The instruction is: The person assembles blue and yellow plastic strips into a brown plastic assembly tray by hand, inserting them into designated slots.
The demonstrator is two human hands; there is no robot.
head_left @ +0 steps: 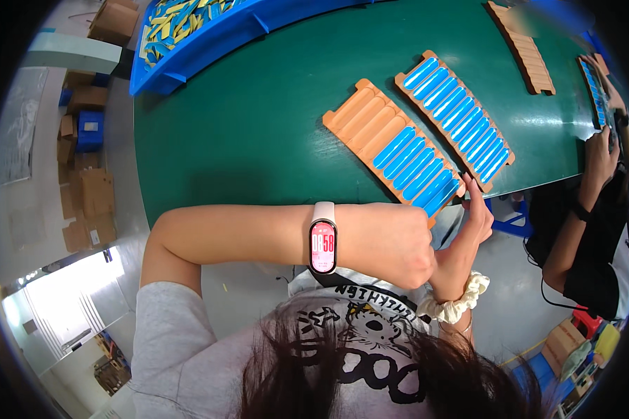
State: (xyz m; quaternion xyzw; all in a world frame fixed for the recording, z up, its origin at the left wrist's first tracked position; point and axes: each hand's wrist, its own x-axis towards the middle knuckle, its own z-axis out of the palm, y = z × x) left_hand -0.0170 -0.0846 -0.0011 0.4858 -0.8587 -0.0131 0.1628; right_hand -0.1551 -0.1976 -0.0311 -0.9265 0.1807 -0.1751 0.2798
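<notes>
My left forearm lies level across the front of the table, wearing a smart band with a pale strap (323,244). At its end my left hand (402,241) is balled into a fist, back upward, its fingers curled out of sight. Right beside it, my right hand (465,234) has its fingers stretched out and holds nothing visible. Those fingertips reach the near end of a brown slotted tray (360,115), whose nearer slots carry glossy blue long pieces (412,167); its farther slots are bare. Alongside lies a second brown tray (486,187) filled with blue pieces (458,115).
A blue bin (210,59) of yellow and blue strips stands at the far left of the green table (244,140). An unfilled brown tray (524,52) lies far right. Beyond, a co-worker's hands (601,150) hold a tray with blue pieces (594,91). Cardboard boxes (91,199) stand left.
</notes>
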